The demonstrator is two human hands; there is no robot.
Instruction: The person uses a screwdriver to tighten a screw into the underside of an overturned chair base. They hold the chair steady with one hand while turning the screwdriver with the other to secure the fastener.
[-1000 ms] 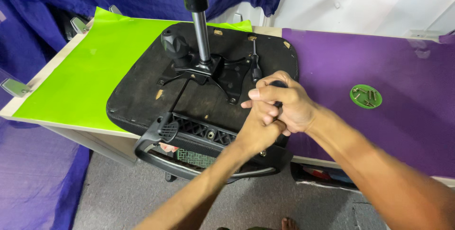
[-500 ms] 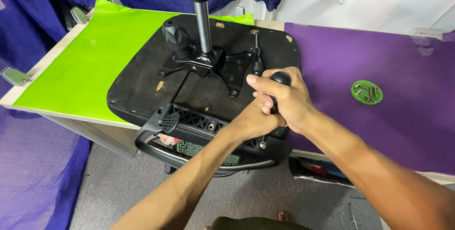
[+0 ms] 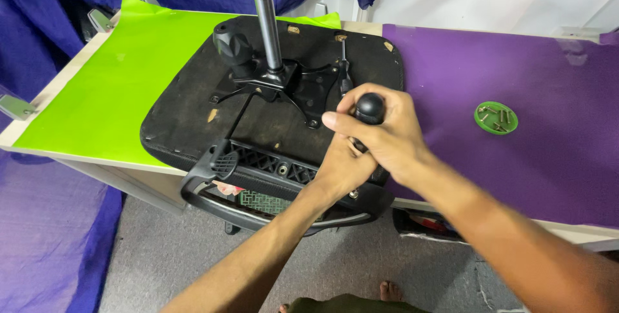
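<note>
Both hands have slid a little toward the near edge of the seat since the earlier frames, and the round black knob of the tool now stands clear above the fingers instead of being wrapped inside them. At the centre of the frame the right hand [image 3: 387, 139] is curled tight around the black-handled screwdriver [image 3: 369, 108], with the index finger stretched over to the left just under the knob. Below it, the left hand [image 3: 340, 170] is closed against the same handle and touches the right hand; how far its fingers wrap round is hidden. Where the tool's tip meets the seat cannot be seen. Underneath lies the upturned black office chair seat [image 3: 187, 119], overhanging the near table edge at lower centre, its black plastic armrest loop [image 3: 213, 190] hanging out over the grey floor. Its metal gas-lift column [image 3: 265, 23] rises upright out of the top of the frame from the black mounting plate [image 3: 284, 84], with a black knobbed lever [image 3: 231, 42] just to the left. A second slim screwdriver [image 3: 344, 71] lies on the seat above the hands. At left the bright green sheet [image 3: 109, 94] is bare, and at right the purple sheet [image 3: 548, 158] carries only a small round green dish of screws [image 3: 496, 117], well apart from the hands.
</note>
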